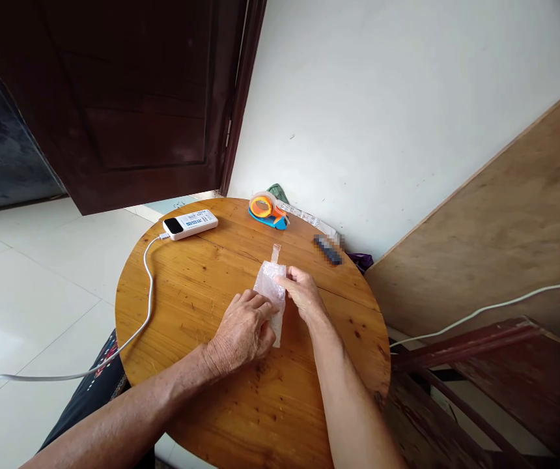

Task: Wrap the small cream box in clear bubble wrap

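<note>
A small piece of bubble wrap, folded into a narrow packet, lies near the middle of the round wooden table. From its far end sticks out a short strip of clear tape. My right hand pinches the packet's right edge between thumb and fingers. Curled over the near left part, my left hand presses on the wrap with its fingers bent. Whether something is wrapped inside cannot be made out.
A tape dispenser with an orange hub stands at the far edge. To its right lies a dark blurred object. On the left, a white device has a white cable running off the table. A wall rises behind.
</note>
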`<state>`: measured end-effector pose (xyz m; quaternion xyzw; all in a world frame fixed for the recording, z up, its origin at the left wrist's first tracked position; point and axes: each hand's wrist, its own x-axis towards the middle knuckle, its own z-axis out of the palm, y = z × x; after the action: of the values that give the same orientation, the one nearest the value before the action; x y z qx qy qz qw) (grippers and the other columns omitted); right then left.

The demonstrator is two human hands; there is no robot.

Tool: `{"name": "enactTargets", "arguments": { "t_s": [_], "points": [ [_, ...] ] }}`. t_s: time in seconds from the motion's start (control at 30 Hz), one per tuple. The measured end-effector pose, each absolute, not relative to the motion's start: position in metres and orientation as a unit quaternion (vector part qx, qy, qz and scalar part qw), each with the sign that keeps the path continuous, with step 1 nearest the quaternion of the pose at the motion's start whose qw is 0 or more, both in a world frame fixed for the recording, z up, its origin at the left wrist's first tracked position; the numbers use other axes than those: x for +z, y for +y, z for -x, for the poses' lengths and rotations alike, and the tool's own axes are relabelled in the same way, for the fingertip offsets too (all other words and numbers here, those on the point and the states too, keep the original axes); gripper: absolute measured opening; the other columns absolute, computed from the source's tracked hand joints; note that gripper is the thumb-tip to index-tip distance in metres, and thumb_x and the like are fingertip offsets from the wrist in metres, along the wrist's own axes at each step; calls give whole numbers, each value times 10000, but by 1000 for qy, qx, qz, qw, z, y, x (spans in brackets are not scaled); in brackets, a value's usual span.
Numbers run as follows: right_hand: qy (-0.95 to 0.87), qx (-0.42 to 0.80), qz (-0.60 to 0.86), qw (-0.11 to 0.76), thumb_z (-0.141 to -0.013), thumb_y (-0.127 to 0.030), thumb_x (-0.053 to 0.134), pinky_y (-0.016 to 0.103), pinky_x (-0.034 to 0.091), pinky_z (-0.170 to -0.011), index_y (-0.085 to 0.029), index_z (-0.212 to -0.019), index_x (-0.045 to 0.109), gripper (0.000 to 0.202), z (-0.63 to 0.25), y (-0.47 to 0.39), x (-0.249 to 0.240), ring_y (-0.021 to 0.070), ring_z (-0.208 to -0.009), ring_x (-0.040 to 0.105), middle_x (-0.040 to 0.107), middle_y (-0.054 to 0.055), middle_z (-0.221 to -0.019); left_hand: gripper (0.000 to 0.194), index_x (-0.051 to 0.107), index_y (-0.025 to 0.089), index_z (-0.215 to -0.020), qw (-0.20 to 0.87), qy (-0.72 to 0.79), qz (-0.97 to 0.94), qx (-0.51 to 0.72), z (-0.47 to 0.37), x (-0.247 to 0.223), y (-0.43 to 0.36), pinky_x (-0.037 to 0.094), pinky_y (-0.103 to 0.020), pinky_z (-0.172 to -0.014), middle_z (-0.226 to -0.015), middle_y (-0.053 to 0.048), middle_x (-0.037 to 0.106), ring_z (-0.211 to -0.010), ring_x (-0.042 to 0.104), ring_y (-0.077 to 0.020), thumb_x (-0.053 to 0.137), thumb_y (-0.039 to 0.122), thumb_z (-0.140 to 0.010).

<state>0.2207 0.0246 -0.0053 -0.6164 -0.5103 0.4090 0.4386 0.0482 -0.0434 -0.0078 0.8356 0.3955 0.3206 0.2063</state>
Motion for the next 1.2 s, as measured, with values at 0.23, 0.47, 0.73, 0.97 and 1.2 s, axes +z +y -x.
{"name": "enactTargets", "arguments": {
  "t_s": [0.23, 0.47, 0.73, 0.97, 1.2],
  "points": [
    [-506, 455, 562, 470, -633, -406, 708, 223, 392, -519, -199, -746, 578, 269, -218, 6, 19, 126, -574, 511, 606, -29, -644, 315, 659, 180, -1009, 200, 421, -834, 295, -49, -7, -43, 462, -401, -866, -988, -84, 687, -958, 557, -263, 499, 109, -747],
    [-625, 371, 534, 432, -760, -302, 639, 225, 408, -595, -205, -741, 560, 127, -209, -35, 38, 126, -629, 524, 584, -43, -673, 300, 618, 171, -1024, 164, 504, -786, 318, -43, -12, -43, 465, -437, -871, -1030, -101, 607, -971, 545, -288, 598, 249, -735],
    [-707, 245, 530, 399, -859, -232, 553, 288, 492, -816, -221, -823, 594, 56, -199, -84, 27, 194, -876, 650, 714, 28, -928, 440, 576, 216, -1146, 294, 430, -764, 381, -40, -22, -32, 471, -398, -970, -1307, -99, 522, -1150, 553, -258, 657, 214, -714],
    [-748, 170, 491, 412, -908, -173, 497, 354, 475, -995, -252, -893, 585, 119, -198, -107, -2, 222, -1179, 614, 681, 89, -1179, 183, 595, 204, -937, 418, 366, -771, 312, -23, -11, -31, 507, -324, -813, -920, -34, 660, -866, 618, -194, 626, 220, -757],
    [-726, 186, 498, 436, -915, -200, 523, 353, 463, -1018, -255, -885, 601, 100, -200, -106, -12, 217, -1186, 615, 688, 72, -1173, 418, 564, 213, -1093, 352, 291, -836, 303, -18, -18, -29, 491, -339, -894, -1132, -68, 606, -1024, 588, -218, 680, 178, -693]
  ]
}}
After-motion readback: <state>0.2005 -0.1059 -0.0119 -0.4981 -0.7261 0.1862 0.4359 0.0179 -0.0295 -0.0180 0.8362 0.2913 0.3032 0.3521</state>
